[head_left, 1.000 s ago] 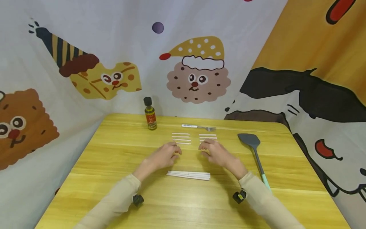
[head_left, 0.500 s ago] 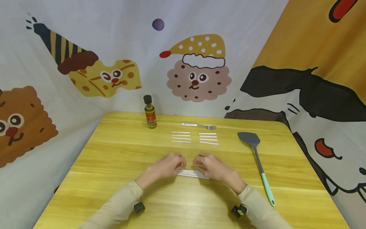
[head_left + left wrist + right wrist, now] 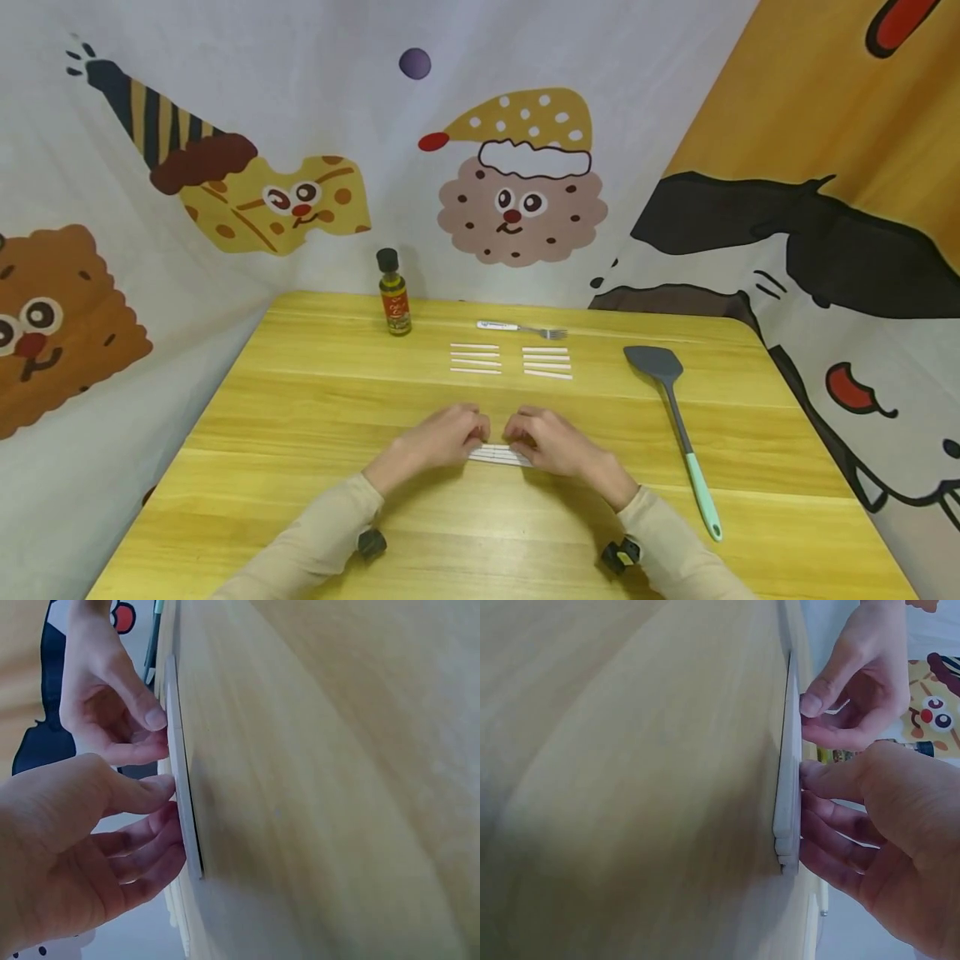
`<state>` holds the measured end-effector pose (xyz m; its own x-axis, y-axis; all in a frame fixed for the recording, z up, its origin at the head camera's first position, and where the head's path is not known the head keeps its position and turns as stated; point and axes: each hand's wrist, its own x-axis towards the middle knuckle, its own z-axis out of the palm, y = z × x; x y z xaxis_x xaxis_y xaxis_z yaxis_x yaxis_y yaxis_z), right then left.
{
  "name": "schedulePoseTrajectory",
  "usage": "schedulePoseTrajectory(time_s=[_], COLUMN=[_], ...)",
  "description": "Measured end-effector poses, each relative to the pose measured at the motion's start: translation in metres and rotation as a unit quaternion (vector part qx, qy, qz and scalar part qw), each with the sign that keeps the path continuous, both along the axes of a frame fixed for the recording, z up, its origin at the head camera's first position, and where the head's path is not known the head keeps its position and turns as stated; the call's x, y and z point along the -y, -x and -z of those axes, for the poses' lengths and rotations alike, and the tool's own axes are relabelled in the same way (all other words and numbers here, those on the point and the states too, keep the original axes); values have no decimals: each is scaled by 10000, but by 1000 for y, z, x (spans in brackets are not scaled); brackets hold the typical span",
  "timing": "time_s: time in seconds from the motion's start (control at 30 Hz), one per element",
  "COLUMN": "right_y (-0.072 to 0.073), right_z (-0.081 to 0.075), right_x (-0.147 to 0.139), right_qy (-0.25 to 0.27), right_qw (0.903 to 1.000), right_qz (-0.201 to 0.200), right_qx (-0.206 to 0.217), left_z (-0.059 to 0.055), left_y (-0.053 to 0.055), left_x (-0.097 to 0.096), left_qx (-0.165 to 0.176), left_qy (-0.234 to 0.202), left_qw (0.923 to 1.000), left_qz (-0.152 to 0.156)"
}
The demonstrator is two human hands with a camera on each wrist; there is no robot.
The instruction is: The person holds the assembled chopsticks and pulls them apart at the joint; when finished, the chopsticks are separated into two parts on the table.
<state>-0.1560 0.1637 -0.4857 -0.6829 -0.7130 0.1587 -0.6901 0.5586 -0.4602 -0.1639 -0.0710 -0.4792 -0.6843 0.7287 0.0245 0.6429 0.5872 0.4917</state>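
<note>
A bundle of long white sticks (image 3: 497,454), with a faint line across the middle, lies crosswise on the table. At its left part my left hand (image 3: 447,433) pinches a white stick with thumb and fingertips. My right hand (image 3: 557,443) does the same at the right part. In the left wrist view the fingers meet the far side of the sticks (image 3: 184,776), which partly hides the fingertips. The right wrist view shows the sticks' stacked ends (image 3: 784,844). Farther back lie short white sticks in two rows, the left row (image 3: 475,354) and the right row (image 3: 547,358).
A fork (image 3: 517,328) with a white handle lies behind the short sticks. A dark-capped bottle (image 3: 395,300) stands at the back left. To the right lies a grey spatula (image 3: 678,417) with a mint handle. A printed cloth (image 3: 322,100) hangs behind the table (image 3: 300,417).
Both hands have come back from the two rows of short sticks to the long bundle. Over the last half second they have moved slightly closer in on it.
</note>
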Motion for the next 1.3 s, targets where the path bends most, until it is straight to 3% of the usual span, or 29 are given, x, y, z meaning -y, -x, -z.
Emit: schedulePoseTrajectory(time_s=[0.17, 0.33, 0.67, 0.77, 0.93, 1.03, 1.1, 1.2, 1.3], right_y=[1, 2, 4, 4, 10, 17, 21, 25, 29], right_z=[1, 4, 11, 11, 15, 19, 22, 21, 16], right_x=[2, 5, 4, 4, 1, -18, -40, -69, -82], right_qy=[-21, 39, 66, 119, 94, 125, 229, 402, 356], right_qw=[9999, 9980, 9888, 9855, 9782, 9718, 9656, 9591, 9612], right_qz=[17, -14, 149, 146, 71, 304, 620, 1042, 1097], right_qx=[-160, -627, -1486, -1689, -2075, -2337, -2516, -2601, -2505], left_z=[2, 1, 5, 4, 6, 8, 6, 0, -8], left_y=[1, 1, 2, 1, 2, 6, 9, 16, 22], left_x=[-2, -3, -1, 1, 10, 29, 47, 74, 85], left_qx=[-204, -368, -178, -386, -1165, -1564, -1644, -1543, -1338], left_qy=[158, 159, -116, -152, -116, -83, -98, -287, -479], left_qw=[9996, 9991, 9995, 9988, 9929, 9865, 9823, 9751, 9743], left_qz=[-82, -160, -213, -250, -210, -478, -886, -1567, -1749])
